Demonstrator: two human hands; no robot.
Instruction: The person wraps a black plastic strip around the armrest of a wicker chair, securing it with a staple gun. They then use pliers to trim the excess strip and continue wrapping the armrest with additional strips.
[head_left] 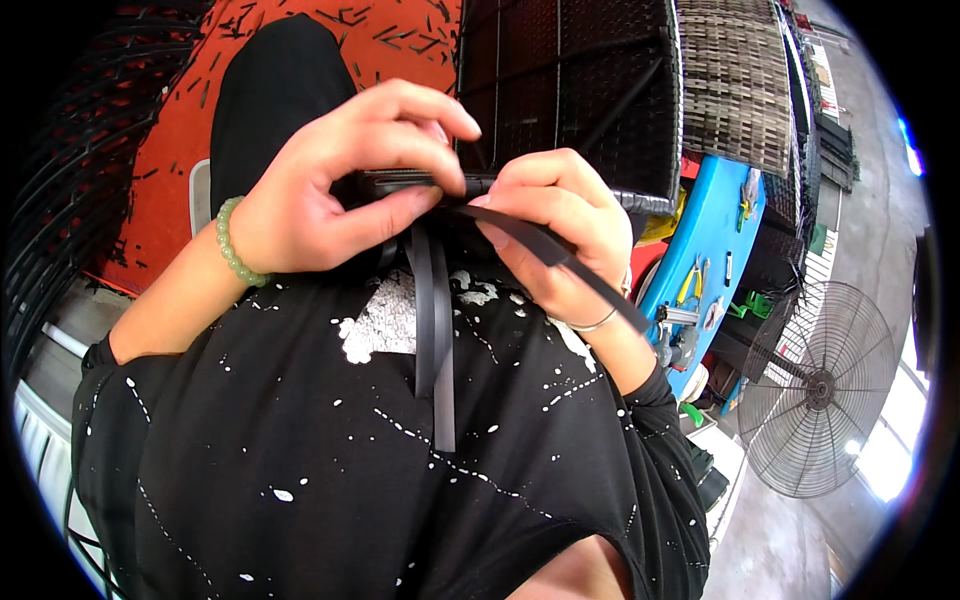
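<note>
Flat black wicker strips (434,330) hang down over my black shirt from the near edge of a dark woven wicker panel (560,95). My left hand (355,175), a green bead bracelet on its wrist, pinches at that edge with thumb and index finger; the other fingers are raised. Close beside it, my right hand (560,215) has its fingers closed on another black strip (560,258), whose free end slants down to the right past my wrist. What exactly lies between the left fingertips is partly hidden.
Cut black scraps (405,40) litter the red floor covering (190,150). Right of the panel stand a grey-brown woven piece (735,75) and a blue table (715,220) carrying pliers (690,285) and other tools. A large fan (818,388) stands beyond. Black strips (80,130) are bunched at the left.
</note>
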